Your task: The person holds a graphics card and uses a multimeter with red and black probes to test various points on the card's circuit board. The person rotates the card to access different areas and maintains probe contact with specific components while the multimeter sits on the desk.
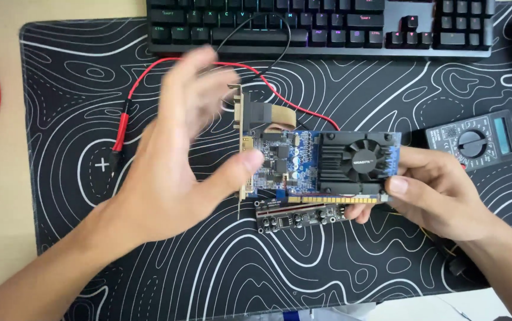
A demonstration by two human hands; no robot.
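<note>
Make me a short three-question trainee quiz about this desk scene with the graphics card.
1. True or false: the right hand holds the graphics card by its fan end.
2. What lies on the mat right of the card? A) multimeter B) screwdriver C) phone
3. What colour is the probe lead behind the left hand?

Key: 1. True. 2. A, the multimeter. 3. Red; a black lead loops near the keyboard.
</note>
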